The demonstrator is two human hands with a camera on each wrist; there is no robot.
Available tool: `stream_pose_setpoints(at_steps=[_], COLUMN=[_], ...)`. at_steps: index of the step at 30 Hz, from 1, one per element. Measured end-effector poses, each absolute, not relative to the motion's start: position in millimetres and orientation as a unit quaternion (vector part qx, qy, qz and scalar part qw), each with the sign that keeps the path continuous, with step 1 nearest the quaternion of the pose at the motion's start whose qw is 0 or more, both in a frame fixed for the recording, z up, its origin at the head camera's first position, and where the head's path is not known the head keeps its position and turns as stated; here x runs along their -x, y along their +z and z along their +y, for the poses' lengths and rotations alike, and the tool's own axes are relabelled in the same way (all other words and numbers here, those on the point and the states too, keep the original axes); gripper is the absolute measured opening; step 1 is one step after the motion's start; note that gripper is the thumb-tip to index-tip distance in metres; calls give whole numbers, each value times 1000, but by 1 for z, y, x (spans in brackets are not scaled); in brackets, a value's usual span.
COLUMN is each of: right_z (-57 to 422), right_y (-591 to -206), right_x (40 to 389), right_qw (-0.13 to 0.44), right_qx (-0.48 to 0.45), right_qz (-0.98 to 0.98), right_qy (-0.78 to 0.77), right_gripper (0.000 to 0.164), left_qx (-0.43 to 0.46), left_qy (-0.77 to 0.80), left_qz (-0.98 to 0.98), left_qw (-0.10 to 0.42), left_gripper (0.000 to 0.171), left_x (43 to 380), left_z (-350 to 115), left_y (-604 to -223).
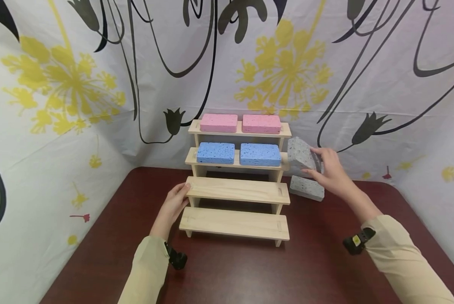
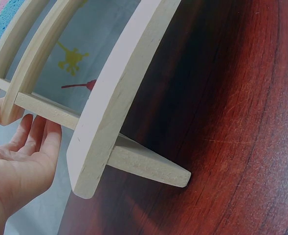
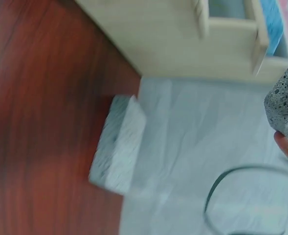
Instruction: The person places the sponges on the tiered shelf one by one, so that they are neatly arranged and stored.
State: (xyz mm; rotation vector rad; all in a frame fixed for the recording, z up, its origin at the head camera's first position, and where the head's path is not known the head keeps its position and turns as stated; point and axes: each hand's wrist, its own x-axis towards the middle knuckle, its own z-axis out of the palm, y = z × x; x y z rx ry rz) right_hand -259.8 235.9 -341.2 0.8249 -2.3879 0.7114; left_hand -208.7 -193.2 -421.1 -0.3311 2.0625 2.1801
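Note:
A wooden stepped rack [image 1: 236,188] with four tiers stands on the table. My left hand [image 1: 172,204] grips the left end of its second tier from the bottom, thumb on top; in the left wrist view the fingers [image 2: 36,134] curl up beneath that board. My right hand [image 1: 333,173] pinches a grey speckled sponge [image 1: 300,153] in the air, tilted, just off the rack's right side. On the table below it lies another grey sponge [image 1: 306,188], beside the rack. The right wrist view catches only part of the held sponge [image 3: 280,100] at its edge.
Two pink sponges [image 1: 218,123] sit side by side on the top tier, and two blue sponges [image 1: 215,153] on the tier below. Bare wood shows on the lower two tiers. A patterned cloth [image 1: 155,84] hangs behind the dark red-brown table [image 1: 227,274].

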Motion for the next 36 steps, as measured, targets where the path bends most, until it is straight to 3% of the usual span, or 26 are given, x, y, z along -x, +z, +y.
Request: stream_pose_setpoints(at_steps=[7, 18, 29, 36], right_z=[195, 132, 83, 57], right_y=[-322, -299, -300, -315], right_x=[259, 251, 239, 236], right_qw=[260, 217, 245, 212], right_qx=[-351, -325, -351, -365], right_qz=[-867, -901, -897, -900], right_qy=[239, 187, 113, 113], right_gripper=[66, 66, 67, 64], left_qx=[108, 109, 102, 103], left_qy=[722, 728, 733, 743], left_qz=[681, 674, 670, 658], left_qw=[61, 63, 63, 63], left_gripper=[56, 56, 56, 54], left_x=[211, 210, 210, 211], left_z=[-194, -194, -194, -194], left_y=[-422, -422, -422, -422])
